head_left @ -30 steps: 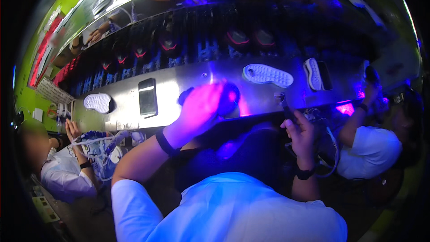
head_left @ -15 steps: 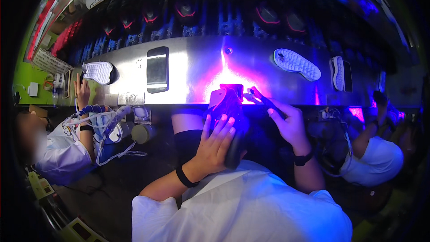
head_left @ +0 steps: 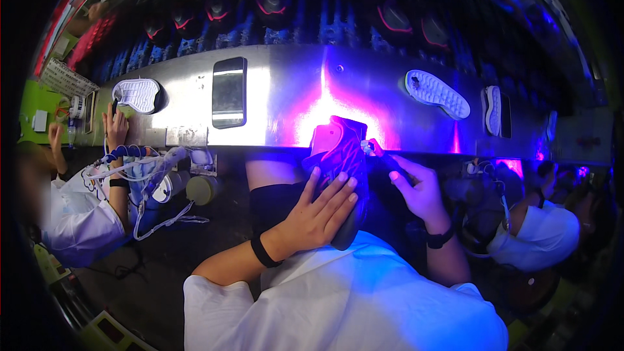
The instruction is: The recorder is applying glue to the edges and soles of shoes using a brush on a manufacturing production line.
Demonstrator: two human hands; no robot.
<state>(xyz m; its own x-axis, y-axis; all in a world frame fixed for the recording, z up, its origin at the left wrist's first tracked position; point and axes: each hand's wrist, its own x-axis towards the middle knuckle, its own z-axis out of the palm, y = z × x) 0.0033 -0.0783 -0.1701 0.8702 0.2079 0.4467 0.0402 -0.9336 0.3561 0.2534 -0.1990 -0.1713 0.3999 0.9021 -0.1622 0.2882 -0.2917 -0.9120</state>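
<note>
In front of me, at the near edge of the metal bench, a dark shoe upper [head_left: 344, 146] glows with pink lines under violet light. My left hand [head_left: 315, 218] lies over its lower part, fingers stretched and holding it steady. My right hand [head_left: 421, 190] is closed round a slim, dark-handled brush [head_left: 376, 149]. The brush's tip is at the upper's right edge; I cannot tell whether it touches.
On the metal bench [head_left: 286, 71] lie a phone [head_left: 229, 94], a white sole [head_left: 437, 94] and another pale sole [head_left: 138, 95]. Dark shoes with glowing rims [head_left: 394, 18] stand in racks behind. Co-workers sit on the left [head_left: 84, 214] and right [head_left: 536, 234].
The upper has turned slightly, its top end swinging right and showing more of its lined side. My right hand and the brush have shifted a little nearer to me, staying beside its right edge.
</note>
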